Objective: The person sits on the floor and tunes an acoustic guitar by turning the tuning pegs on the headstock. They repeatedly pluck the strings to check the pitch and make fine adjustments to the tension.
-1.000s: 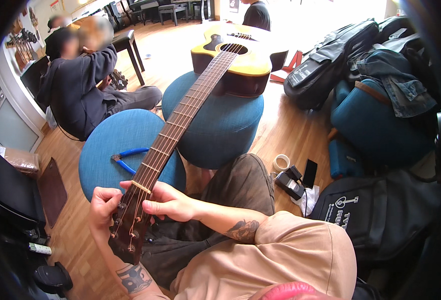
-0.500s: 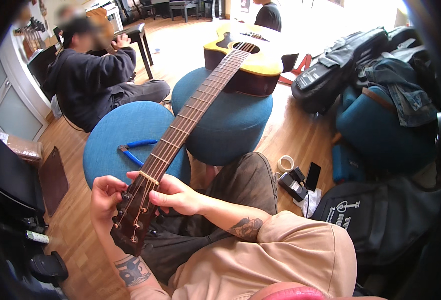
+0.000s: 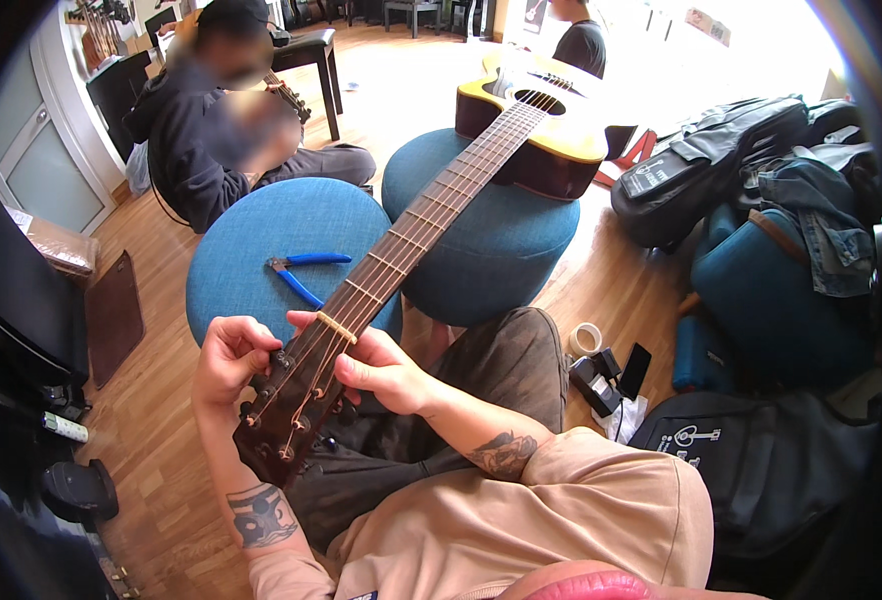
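An acoustic guitar (image 3: 476, 165) with a pale top lies with its body on the far blue stool and its neck slanting toward me. My left hand (image 3: 233, 362) pinches a tuning peg (image 3: 280, 358) on the left side of the dark headstock (image 3: 289, 415). Around the headstock's upper end, just by the nut (image 3: 338, 327), wraps my right hand (image 3: 386, 372), its thumb on the front and its other fingers partly hidden underneath. Strings run over the nut to several posts. Blue-handled cutting pliers (image 3: 301, 278) rest, handles spread, on the near blue stool (image 3: 231, 235).
On the floor at right are a tape roll (image 3: 586, 340), a black phone (image 3: 635, 370) and a black adapter (image 3: 593, 385). Black guitar bags (image 3: 711, 165) and a denim garment (image 3: 811, 215) pile up beyond. A person in dark clothes (image 3: 191, 150) sits at upper left with another guitar.
The whole view has shifted, so the stools and guitar appear further right. My left hand stays at the tuning peg and my right at the nut. The seated person's arms have lowered.
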`<state>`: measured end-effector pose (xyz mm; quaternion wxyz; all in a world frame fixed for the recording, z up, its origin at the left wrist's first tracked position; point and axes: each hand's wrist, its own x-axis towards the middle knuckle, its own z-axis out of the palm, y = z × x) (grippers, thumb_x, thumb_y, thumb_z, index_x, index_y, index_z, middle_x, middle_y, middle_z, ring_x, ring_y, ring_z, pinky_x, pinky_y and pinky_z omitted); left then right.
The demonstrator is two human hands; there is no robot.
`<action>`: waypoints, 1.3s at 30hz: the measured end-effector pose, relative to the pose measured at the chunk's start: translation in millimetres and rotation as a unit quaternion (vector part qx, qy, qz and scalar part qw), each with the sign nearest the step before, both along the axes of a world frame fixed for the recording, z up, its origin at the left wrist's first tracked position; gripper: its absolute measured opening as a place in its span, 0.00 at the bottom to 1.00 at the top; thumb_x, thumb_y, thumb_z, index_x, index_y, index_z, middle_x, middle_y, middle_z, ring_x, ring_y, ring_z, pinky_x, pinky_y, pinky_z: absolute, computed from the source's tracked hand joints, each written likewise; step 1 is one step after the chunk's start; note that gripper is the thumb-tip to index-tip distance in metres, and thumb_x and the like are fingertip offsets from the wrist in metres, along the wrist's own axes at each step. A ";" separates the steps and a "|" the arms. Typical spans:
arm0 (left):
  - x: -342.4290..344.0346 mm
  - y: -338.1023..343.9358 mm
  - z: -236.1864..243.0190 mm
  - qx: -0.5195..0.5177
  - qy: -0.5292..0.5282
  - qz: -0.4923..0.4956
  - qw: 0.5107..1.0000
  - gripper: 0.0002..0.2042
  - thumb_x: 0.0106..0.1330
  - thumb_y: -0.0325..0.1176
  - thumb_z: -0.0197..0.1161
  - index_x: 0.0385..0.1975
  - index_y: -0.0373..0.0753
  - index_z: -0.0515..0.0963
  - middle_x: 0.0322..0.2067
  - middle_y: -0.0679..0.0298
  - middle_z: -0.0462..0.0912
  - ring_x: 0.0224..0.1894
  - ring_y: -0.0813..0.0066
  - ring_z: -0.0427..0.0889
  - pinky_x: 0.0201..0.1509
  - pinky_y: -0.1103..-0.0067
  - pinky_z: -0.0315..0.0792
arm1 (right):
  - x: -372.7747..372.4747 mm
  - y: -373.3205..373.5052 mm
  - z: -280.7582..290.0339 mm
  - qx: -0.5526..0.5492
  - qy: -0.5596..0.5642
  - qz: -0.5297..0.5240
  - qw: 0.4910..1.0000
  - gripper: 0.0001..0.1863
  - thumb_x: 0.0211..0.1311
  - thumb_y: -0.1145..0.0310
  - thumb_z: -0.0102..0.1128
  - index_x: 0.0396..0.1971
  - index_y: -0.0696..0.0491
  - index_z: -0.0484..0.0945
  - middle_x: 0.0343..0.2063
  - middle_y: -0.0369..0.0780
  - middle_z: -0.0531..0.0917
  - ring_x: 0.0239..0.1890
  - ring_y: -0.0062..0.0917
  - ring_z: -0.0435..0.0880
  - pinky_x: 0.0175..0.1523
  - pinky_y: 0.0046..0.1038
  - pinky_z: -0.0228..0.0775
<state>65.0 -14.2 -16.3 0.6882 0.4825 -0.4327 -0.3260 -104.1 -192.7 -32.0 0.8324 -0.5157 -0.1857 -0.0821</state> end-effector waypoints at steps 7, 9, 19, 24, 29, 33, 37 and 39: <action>2.1 -3.0 13.1 0.102 -0.043 -0.029 0.993 0.14 0.63 0.40 0.71 0.26 0.35 0.79 0.22 0.71 0.77 0.21 0.88 0.71 0.23 0.88 0.62 | -2.7 -0.9 -1.4 0.001 0.003 0.014 1.000 0.38 0.70 0.51 0.57 0.73 0.52 0.54 0.50 0.30 0.79 0.33 0.07 0.70 0.30 0.13 0.62; 0.0 -4.4 18.7 0.150 -0.034 -0.042 0.987 0.15 0.64 0.41 0.70 0.25 0.36 0.78 0.21 0.73 0.75 0.20 0.89 0.68 0.23 0.88 0.58 | -1.7 -0.8 -4.4 0.002 0.002 0.013 1.000 0.38 0.70 0.51 0.57 0.73 0.52 0.54 0.50 0.30 0.79 0.32 0.07 0.70 0.30 0.13 0.62; -2.3 -4.1 -1.7 -0.075 -0.025 -0.013 0.997 0.08 0.57 0.27 0.74 0.31 0.32 0.82 0.31 0.59 0.82 0.38 0.69 0.80 0.45 0.77 0.73 | 1.2 -0.6 -3.5 0.000 0.005 0.006 1.000 0.39 0.70 0.52 0.58 0.72 0.53 0.54 0.49 0.31 0.79 0.31 0.08 0.71 0.29 0.13 0.63; 6.5 -2.1 -0.5 -0.022 -0.046 -0.044 0.998 0.07 0.59 0.27 0.72 0.32 0.32 0.82 0.31 0.62 0.81 0.36 0.75 0.80 0.42 0.80 0.73 | 0.0 0.5 -0.4 0.004 -0.001 0.014 1.000 0.38 0.70 0.52 0.57 0.72 0.53 0.54 0.49 0.31 0.79 0.32 0.08 0.71 0.29 0.13 0.62; 1.8 -4.3 11.2 0.064 0.002 -0.052 0.997 0.04 0.63 0.26 0.69 0.33 0.33 0.81 0.30 0.65 0.80 0.35 0.81 0.78 0.40 0.84 0.71 | -0.1 -1.5 -2.1 -0.001 0.008 0.013 1.000 0.38 0.70 0.52 0.57 0.72 0.53 0.54 0.50 0.31 0.79 0.34 0.08 0.72 0.29 0.13 0.63; 3.0 -1.9 7.2 0.033 0.029 -0.045 0.998 0.05 0.63 0.25 0.68 0.34 0.32 0.79 0.31 0.64 0.80 0.36 0.80 0.78 0.40 0.83 0.72 | 1.9 -2.4 -0.5 -0.019 0.018 0.008 1.000 0.43 0.67 0.45 0.58 0.73 0.54 0.53 0.52 0.31 0.78 0.39 0.08 0.74 0.33 0.12 0.63; 5.2 -2.1 1.6 -0.009 -0.016 -0.030 0.999 0.06 0.60 0.25 0.72 0.32 0.31 0.81 0.32 0.61 0.82 0.36 0.78 0.79 0.41 0.81 0.73 | 0.7 -3.8 1.1 -0.024 0.009 0.009 1.000 0.44 0.67 0.44 0.58 0.73 0.54 0.53 0.52 0.31 0.78 0.40 0.09 0.74 0.33 0.12 0.64; 6.5 0.7 5.4 0.007 -0.026 -0.024 0.999 0.08 0.59 0.27 0.73 0.30 0.30 0.81 0.31 0.62 0.82 0.34 0.78 0.79 0.40 0.81 0.73 | 0.9 -2.8 4.9 -0.018 0.000 0.010 1.000 0.44 0.67 0.44 0.57 0.73 0.54 0.53 0.52 0.31 0.78 0.41 0.09 0.74 0.33 0.12 0.64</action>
